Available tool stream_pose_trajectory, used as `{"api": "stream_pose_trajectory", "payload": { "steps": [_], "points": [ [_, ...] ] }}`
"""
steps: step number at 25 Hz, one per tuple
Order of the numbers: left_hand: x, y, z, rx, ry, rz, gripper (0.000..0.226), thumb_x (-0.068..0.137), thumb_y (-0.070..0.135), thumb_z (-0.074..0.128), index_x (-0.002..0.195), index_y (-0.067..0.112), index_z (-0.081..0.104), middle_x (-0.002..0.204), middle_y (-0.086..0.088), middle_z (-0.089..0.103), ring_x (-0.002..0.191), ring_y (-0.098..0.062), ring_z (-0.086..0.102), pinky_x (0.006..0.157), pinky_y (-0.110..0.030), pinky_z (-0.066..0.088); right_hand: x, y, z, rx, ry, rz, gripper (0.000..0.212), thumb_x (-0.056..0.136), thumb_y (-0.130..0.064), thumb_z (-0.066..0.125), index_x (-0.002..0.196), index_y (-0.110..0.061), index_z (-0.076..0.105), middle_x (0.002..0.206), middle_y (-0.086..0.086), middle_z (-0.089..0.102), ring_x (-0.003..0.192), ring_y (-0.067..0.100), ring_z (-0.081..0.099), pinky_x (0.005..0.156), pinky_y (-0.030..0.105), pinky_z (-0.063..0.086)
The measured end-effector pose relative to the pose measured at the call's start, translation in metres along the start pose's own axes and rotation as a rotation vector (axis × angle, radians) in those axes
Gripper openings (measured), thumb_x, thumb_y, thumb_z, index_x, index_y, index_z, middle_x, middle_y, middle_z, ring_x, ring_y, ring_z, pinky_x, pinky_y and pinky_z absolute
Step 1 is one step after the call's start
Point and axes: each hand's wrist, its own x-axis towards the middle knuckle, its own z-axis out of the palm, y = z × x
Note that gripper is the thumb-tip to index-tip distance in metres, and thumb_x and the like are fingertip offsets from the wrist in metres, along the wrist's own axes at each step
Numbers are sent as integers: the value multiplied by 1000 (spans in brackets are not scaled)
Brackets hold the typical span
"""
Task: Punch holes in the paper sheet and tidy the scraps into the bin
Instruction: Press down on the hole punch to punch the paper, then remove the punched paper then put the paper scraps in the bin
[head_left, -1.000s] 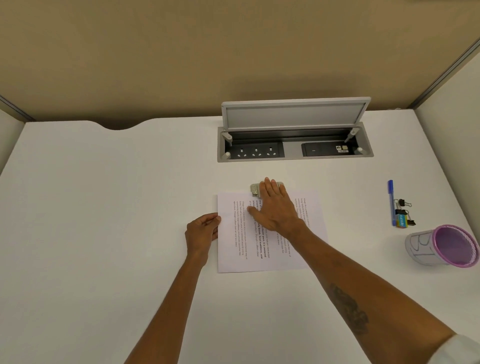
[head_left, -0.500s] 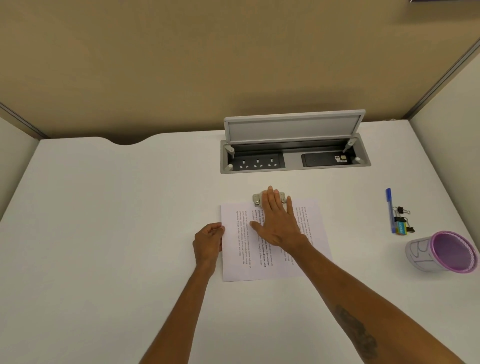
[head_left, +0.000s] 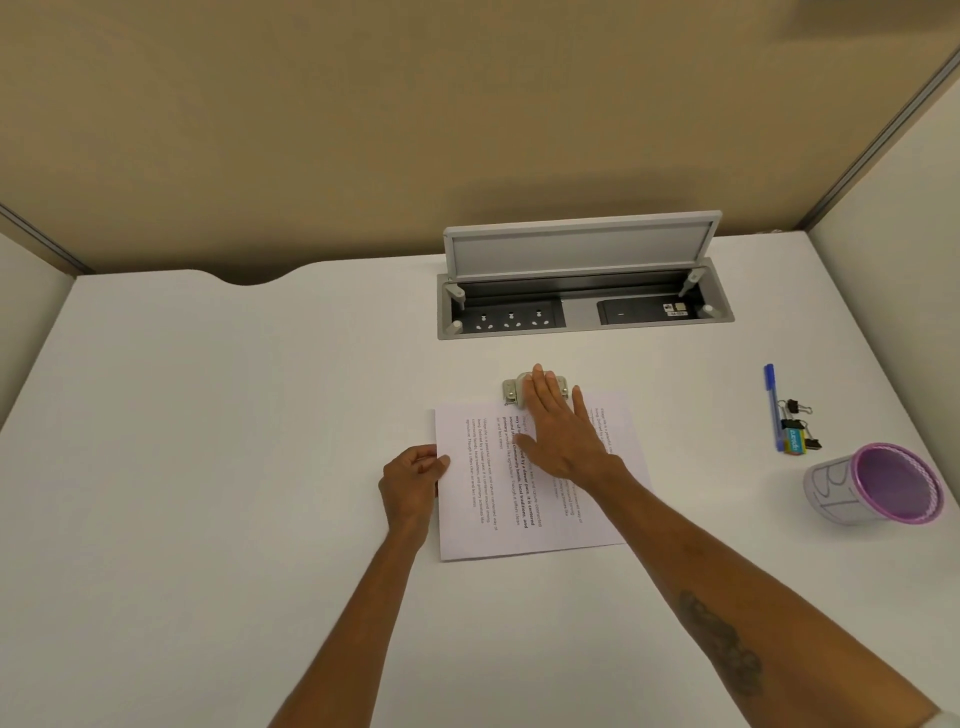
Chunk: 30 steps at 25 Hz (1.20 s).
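Head view, steeply down onto desk (head_left: 218, 467)

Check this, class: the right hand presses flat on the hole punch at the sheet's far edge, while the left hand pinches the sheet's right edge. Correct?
One slip: in the head view the left hand pinches the paper sheet at its left edge, not its right. The right hand does press flat on the hole punch at the far edge.

White desk (head_left: 208, 467) under paper (head_left: 571, 519), punch (head_left: 511, 389), pen (head_left: 771, 400), bin (head_left: 831, 488)
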Motion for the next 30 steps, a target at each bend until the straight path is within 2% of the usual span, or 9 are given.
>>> {"api": "stream_pose_trajectory", "payload": {
  "steps": [5, 7, 10, 14, 17, 20, 23, 27, 30],
  "points": [
    [-8, -14, -15, 26, 3, 1, 12, 85, 13, 76, 96, 16, 71, 86, 0, 75, 78, -16, 70, 73, -28, 58, 0, 1, -11, 56, -20, 3, 79, 99, -22, 50, 157, -17, -2, 166, 2, -11, 153, 24, -9, 123, 48, -7],
    [-13, -20, -22, 16, 8, -6, 12, 85, 13, 76, 96, 16, 72, 86, 0, 75, 80, -17, 70, 75, -31, 59, -9, -1, -12, 299, 127, 57, 68, 100, -11, 47, 157, -17, 11, 166, 3, 3, 153, 24, 3, 124, 45, 2],
    [-19, -27, -31, -32, 12, -37, 12, 86, 11, 75, 96, 15, 71, 90, -4, 76, 84, -21, 71, 79, -37, 60, -43, 2, -2, 688, 480, 340, 49, 100, -7, 46, 148, -13, 41, 153, 9, 42, 141, 26, 40, 117, 40, 30],
    [-28, -33, -35, -122, 38, -107, 14, 85, 8, 75, 98, 12, 70, 97, -8, 75, 87, -24, 70, 85, -44, 59, -102, 14, 26, 762, 719, 615, 28, 95, -7, 49, 120, -6, 63, 121, 12, 65, 114, 28, 59, 98, 33, 42],
    [-41, -35, -32, -158, 50, -141, 14, 86, 6, 74, 99, 9, 69, 102, -12, 74, 89, -27, 69, 85, -46, 60, -143, 11, 54, 838, 693, 788, 22, 93, -19, 46, 98, -13, 66, 95, 8, 70, 94, 31, 65, 87, 38, 50],
    [-55, -38, -30, -202, 68, -156, 16, 87, 4, 72, 103, 5, 69, 103, -14, 74, 89, -27, 69, 73, -36, 59, -178, 1, 79, 911, 614, 893, 28, 92, -26, 40, 79, -14, 62, 71, 5, 71, 76, 32, 68, 81, 44, 53],
    [-68, -42, -29, -223, 84, -174, 20, 87, 3, 72, 107, 2, 69, 103, -13, 74, 89, -27, 70, 62, -27, 56, -191, -4, 87, 973, 568, 948, 40, 92, -29, 35, 68, -9, 60, 53, -2, 70, 56, 22, 70, 80, 40, 52],
    [-90, -49, -24, -265, 81, -228, 25, 88, 2, 70, 113, 1, 67, 108, -14, 73, 97, -32, 71, 75, -36, 59, -192, -9, 84, 1212, 451, 999, 52, 97, -41, 37, 76, -5, 67, 59, 3, 73, 54, 23, 72, 79, 40, 56],
    [-107, -52, -23, -301, 32, -246, 25, 90, 0, 67, 115, 1, 65, 107, -14, 73, 94, -29, 72, 71, -35, 60, -192, -10, 79, 1629, 451, 944, 33, 96, -37, 58, 103, -5, 66, 92, 13, 75, 83, 29, 75, 72, 44, 63]
  ]
}}
